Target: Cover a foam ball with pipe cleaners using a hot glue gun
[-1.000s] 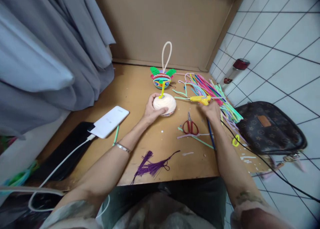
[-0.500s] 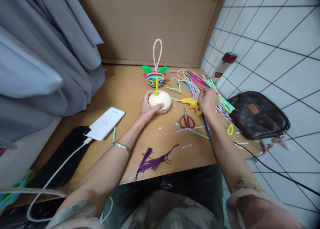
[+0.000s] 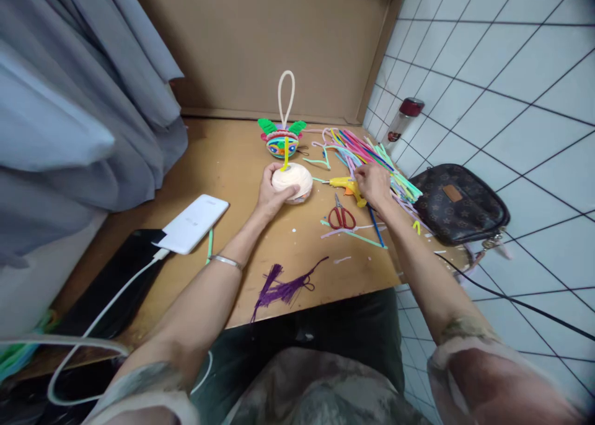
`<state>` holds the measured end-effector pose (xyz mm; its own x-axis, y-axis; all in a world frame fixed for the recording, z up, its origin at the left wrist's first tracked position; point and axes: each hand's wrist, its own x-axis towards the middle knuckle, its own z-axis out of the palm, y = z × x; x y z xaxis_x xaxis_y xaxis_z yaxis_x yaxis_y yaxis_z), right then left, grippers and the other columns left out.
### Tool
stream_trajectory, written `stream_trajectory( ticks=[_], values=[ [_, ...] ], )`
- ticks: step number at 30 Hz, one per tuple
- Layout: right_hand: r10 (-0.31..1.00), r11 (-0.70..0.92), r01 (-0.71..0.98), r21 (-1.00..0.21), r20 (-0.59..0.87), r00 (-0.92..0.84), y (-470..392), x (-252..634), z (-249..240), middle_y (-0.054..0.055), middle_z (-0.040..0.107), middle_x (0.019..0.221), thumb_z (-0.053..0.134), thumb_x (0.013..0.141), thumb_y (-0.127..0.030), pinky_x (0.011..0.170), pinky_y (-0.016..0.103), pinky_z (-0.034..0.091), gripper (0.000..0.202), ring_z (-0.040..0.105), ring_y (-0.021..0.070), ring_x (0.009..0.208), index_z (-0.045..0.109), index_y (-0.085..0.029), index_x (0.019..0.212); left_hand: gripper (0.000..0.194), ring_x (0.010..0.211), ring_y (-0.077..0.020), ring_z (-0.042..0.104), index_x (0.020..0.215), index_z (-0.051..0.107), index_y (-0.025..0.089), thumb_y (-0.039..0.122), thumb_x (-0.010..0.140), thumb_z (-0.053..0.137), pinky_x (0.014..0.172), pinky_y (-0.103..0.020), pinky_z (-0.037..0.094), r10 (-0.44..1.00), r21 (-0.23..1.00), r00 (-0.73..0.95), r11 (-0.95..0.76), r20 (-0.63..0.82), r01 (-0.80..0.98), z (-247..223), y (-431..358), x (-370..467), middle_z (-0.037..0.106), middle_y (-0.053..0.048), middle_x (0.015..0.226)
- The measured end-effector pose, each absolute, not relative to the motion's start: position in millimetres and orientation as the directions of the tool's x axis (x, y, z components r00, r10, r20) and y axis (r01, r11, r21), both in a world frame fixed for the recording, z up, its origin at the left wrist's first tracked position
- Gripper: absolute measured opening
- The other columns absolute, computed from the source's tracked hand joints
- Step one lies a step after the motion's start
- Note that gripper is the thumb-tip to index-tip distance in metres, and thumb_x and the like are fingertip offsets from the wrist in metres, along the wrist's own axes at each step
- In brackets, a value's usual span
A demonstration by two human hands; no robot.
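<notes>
My left hand (image 3: 272,192) is wrapped round a cream ball (image 3: 294,182), from whose top a yellow strip (image 3: 286,153) stands up. My right hand (image 3: 372,182) has its fingers pressed together at the rear of a yellow glue gun (image 3: 343,183), beside a pile of coloured pipe cleaners (image 3: 360,147); whether it grips anything is hidden. Behind the ball sits a colourful animal-face ornament (image 3: 282,143) with green ears and a white loop. Red-handled scissors (image 3: 341,217) lie below the glue gun.
Purple tassels (image 3: 283,290) lie near the front edge of the table (image 3: 232,140). At the left, a white power bank (image 3: 193,222) with a cable rests partly over a black object. A brown patterned bag (image 3: 460,202) and a red-lidded bottle (image 3: 405,118) are at the right.
The whole view has shifted a little, with most things now slightly further left. My left hand keeps the ball, and my right hand remains by the glue gun and pipe cleaners.
</notes>
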<state>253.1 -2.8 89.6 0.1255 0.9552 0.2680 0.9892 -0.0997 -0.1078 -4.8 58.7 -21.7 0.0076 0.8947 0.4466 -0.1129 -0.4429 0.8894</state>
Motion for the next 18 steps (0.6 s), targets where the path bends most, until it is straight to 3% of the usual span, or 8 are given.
stream_trajectory(
  ticks=[7, 12, 18],
  values=[
    [0.986, 0.109, 0.992, 0.065, 0.123, -0.116, 46, 188, 96, 0.021, 0.074, 0.133, 0.050, 0.098, -0.019, 0.112, 0.051, 0.042, 0.036, 0.062, 0.0379, 0.133, 0.081, -0.014, 0.115, 0.078, 0.102, -0.0222, 0.066, 0.116, 0.052, 0.024, 0.051, 0.053, 0.089, 0.092, -0.033, 0.057, 0.885, 0.876, -0.020, -0.464, 0.466, -0.134, -24, 60, -1, 0.064, -0.004, 0.112],
    [0.996, 0.067, 0.998, -0.011, -0.063, -0.067, 86, 164, 78, 0.025, 0.075, 0.132, 0.063, 0.093, -0.020, 0.120, 0.054, 0.038, 0.031, 0.063, 0.0394, 0.136, 0.079, -0.009, 0.117, 0.077, 0.100, -0.0221, 0.067, 0.113, 0.052, 0.025, 0.047, 0.052, 0.092, 0.092, -0.035, 0.059, 0.902, 0.886, 0.002, -0.424, 0.432, -0.186, -19, 54, -3, 0.067, -0.004, 0.109],
    [0.995, 0.072, 0.990, -0.117, -0.058, -0.080, 109, 167, 70, 0.014, 0.082, 0.116, 0.062, 0.089, -0.014, 0.109, 0.045, 0.052, 0.024, 0.073, 0.0325, 0.121, 0.080, -0.016, 0.106, 0.077, 0.101, -0.0213, 0.066, 0.111, 0.053, 0.024, 0.047, 0.049, 0.092, 0.095, -0.035, 0.057, 0.919, 0.894, -0.006, -0.384, 0.394, -0.232, -14, 52, -1, 0.066, -0.003, 0.110]
  ],
)
